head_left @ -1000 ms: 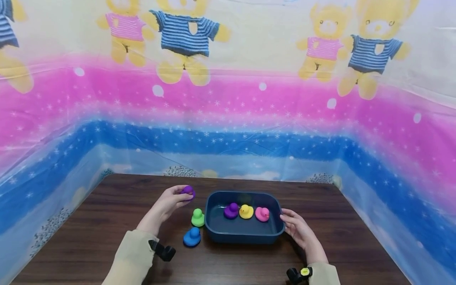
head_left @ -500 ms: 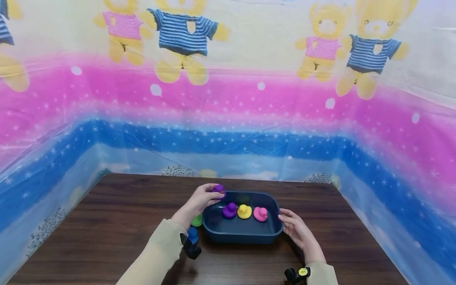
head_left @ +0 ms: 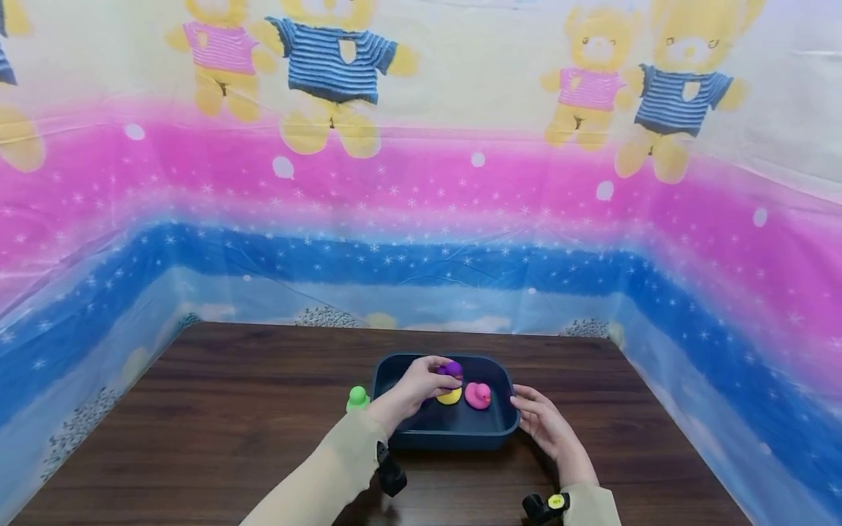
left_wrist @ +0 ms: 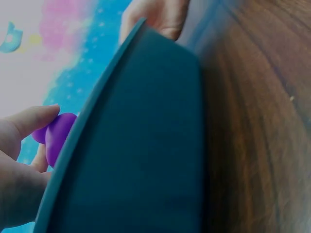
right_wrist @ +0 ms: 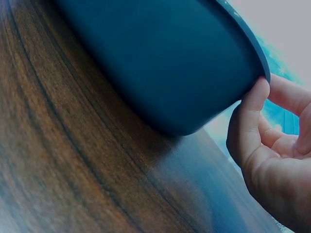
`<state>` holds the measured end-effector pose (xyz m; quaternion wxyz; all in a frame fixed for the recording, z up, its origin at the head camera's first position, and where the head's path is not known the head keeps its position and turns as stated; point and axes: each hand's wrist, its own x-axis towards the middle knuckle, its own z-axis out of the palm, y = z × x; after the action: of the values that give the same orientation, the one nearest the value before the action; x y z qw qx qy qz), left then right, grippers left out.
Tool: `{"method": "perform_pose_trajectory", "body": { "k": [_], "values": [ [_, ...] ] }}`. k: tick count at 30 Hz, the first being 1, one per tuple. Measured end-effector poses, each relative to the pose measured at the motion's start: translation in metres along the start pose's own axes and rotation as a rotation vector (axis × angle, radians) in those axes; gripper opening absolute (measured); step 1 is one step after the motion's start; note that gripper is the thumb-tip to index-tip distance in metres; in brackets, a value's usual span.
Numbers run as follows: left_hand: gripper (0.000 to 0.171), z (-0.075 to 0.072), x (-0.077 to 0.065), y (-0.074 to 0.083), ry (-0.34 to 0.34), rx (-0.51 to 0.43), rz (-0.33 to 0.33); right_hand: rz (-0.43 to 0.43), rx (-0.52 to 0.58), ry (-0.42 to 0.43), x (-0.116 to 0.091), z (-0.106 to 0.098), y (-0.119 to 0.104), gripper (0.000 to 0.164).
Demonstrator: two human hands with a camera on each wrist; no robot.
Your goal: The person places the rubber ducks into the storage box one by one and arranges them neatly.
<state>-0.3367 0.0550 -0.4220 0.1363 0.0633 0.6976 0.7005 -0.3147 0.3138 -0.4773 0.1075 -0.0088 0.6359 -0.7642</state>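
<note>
My left hand (head_left: pixel 421 383) pinches a purple rubber duck (head_left: pixel 452 370) between thumb and fingers, over the inside of a dark blue plastic tub (head_left: pixel 454 440). In the left wrist view this purple duck shows just beyond the tub's rim. Below it in the tub, a yellow duck (head_left: pixel 450 397) is partly covered by the hand, and a pink duck (head_left: pixel 478 396) sits to its right. At the tub's right end my right hand (head_left: pixel 549 427) grips the rim with thumb and fingertips. Another purple duck in the tub is almost wholly hidden behind my left hand.
A green duck (head_left: pixel 358 398) stands on the brown wooden table (head_left: pixel 217 416), left of the tub and partly behind my left sleeve (head_left: pixel 329 467). A cloth printed with bears (head_left: pixel 332 58) hangs around the table's back and sides.
From left of the tub, my left hand has carried the purple duck rightward over it. My forearm now hides the blue duck on the table. The right hand stays at the rim.
</note>
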Motion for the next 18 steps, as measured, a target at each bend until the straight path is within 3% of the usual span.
{"method": "perform_pose_trajectory", "body": {
  "k": [10,18],
  "values": [
    [0.043,0.024,-0.002,-0.009,-0.06,0.096,-0.028,0.009,-0.008,0.005,0.001,0.0,0.002,0.028],
    [0.045,0.035,0.0,-0.015,-0.153,0.127,-0.05,-0.012,-0.006,0.014,0.001,-0.001,0.001,0.022]
  ]
}}
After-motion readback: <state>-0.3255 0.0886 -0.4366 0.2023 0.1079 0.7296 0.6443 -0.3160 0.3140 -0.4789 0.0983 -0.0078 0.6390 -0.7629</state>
